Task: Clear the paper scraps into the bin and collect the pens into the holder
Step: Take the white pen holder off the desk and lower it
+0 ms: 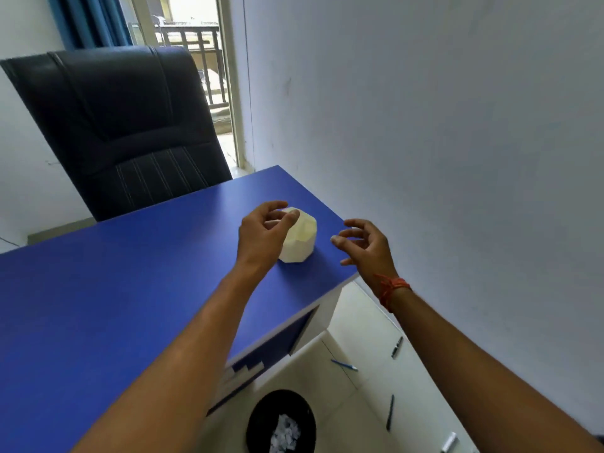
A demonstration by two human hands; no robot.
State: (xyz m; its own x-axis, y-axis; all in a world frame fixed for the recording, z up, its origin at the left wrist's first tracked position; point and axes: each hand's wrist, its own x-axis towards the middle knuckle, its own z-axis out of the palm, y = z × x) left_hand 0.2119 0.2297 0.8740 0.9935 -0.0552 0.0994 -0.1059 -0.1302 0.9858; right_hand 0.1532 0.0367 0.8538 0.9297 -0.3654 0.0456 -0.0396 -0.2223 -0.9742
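Observation:
A white faceted pen holder (302, 238) stands on the blue desk (130, 289) near its right edge. My left hand (263, 232) is against the holder's left side, with thumb and fingertips pinching its top rim. My right hand (367, 245) hovers just right of the holder over the desk's edge, fingers spread and holding nothing. Down on the floor, a black round bin (261, 416) holds white paper scraps (285, 433). Three pens lie on the floor tiles: a blue pen (344, 365), a black pen (397, 347) and another black pen (390, 413).
A black office chair (117, 125) stands behind the desk's far side. A white wall (425, 125) runs close along the right. A silver object (448, 442) lies on the floor near the bottom right. A balcony door shows beyond the chair.

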